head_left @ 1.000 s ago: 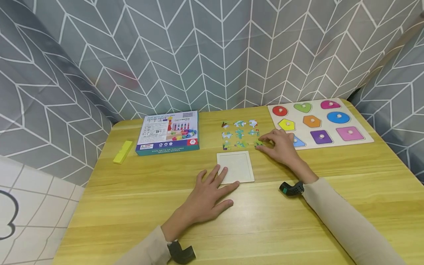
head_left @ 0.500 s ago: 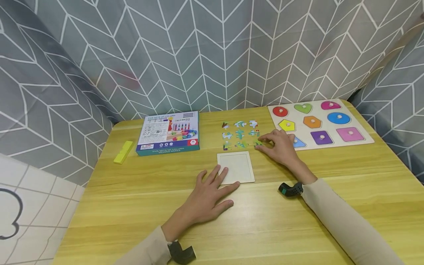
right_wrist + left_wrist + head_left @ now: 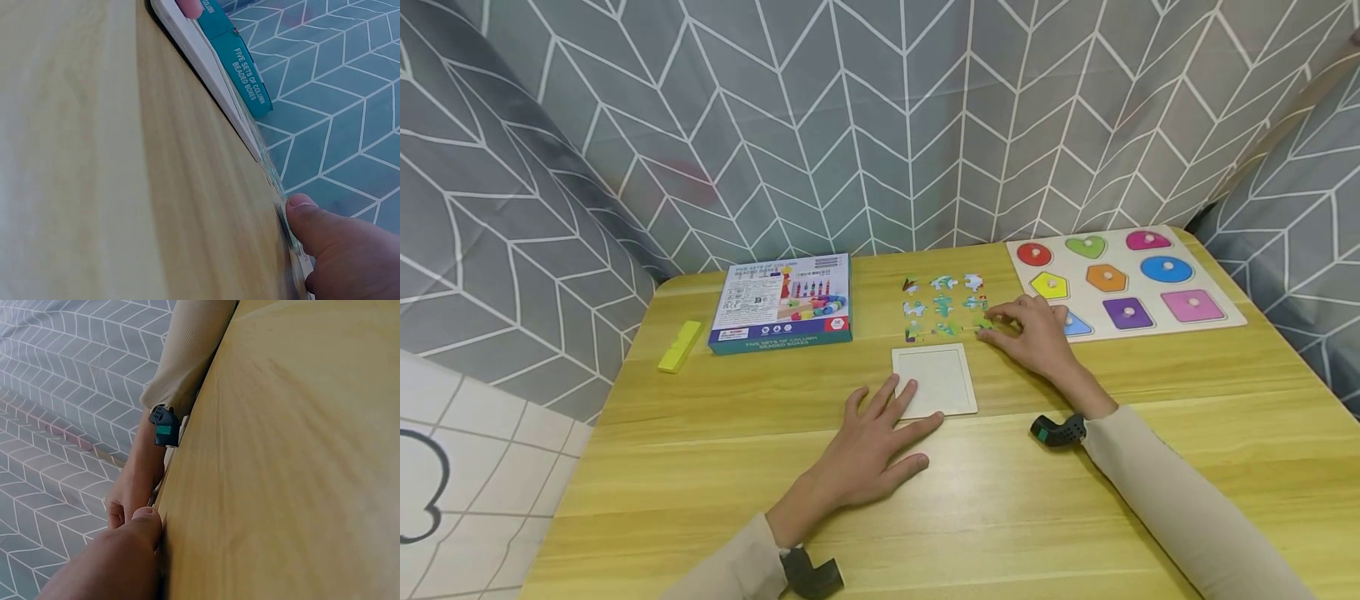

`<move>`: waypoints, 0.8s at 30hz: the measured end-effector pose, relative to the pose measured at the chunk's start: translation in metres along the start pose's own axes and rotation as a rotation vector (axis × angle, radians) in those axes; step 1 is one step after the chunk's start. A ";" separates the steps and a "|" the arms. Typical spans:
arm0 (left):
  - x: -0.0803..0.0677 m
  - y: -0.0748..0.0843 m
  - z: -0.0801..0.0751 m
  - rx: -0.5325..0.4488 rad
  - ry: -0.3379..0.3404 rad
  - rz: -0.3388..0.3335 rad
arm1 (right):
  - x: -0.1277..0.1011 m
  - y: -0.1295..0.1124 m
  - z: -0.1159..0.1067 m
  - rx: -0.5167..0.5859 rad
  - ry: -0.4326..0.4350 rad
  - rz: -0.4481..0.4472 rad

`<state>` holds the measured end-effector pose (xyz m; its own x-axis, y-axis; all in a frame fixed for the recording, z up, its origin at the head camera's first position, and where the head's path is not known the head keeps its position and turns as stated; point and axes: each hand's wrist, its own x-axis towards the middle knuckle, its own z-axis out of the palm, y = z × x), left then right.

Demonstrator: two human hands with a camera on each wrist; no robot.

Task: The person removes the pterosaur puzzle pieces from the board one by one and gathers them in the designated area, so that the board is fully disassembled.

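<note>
My left hand (image 3: 868, 454) lies flat with its fingers spread, the fingertips resting on the lower left of a square wooden puzzle tray (image 3: 942, 379) with a raised border. Beyond the tray lie several small jigsaw pieces (image 3: 943, 305) in green, blue and brown, set out in rows. My right hand (image 3: 1033, 332) pinches the front right jigsaw piece (image 3: 982, 326) between thumb and forefinger, low at the table. In the right wrist view the thumb (image 3: 306, 212) is right at the pieces' edge. The left wrist view shows the left thumb (image 3: 147, 519) close along the tabletop.
A shape-peg board (image 3: 1082, 308) with coloured knobbed shapes lies at the back right, partly under the right hand. A boxed beaded-column set (image 3: 782, 304) stands at the back left, with a yellow bar (image 3: 680, 347) beside it. A grey patterned curtain (image 3: 880, 125) hangs behind the table.
</note>
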<state>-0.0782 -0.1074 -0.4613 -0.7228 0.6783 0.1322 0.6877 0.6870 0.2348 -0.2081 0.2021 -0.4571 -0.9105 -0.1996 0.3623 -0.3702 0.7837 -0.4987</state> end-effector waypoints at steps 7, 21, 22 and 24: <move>0.000 0.000 0.000 -0.010 -0.017 -0.017 | -0.001 0.002 0.001 0.000 0.011 -0.001; -0.003 -0.001 0.000 0.000 -0.012 -0.005 | -0.002 -0.002 0.002 0.011 0.014 -0.016; -0.003 -0.001 0.000 0.002 -0.012 -0.002 | -0.003 -0.002 0.001 0.016 0.018 -0.015; -0.001 0.000 0.000 0.007 -0.013 0.004 | -0.004 -0.002 -0.002 0.019 0.024 -0.010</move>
<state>-0.0780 -0.1082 -0.4615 -0.7192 0.6843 0.1207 0.6910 0.6861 0.2276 -0.2033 0.2029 -0.4563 -0.9019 -0.1935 0.3861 -0.3834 0.7701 -0.5098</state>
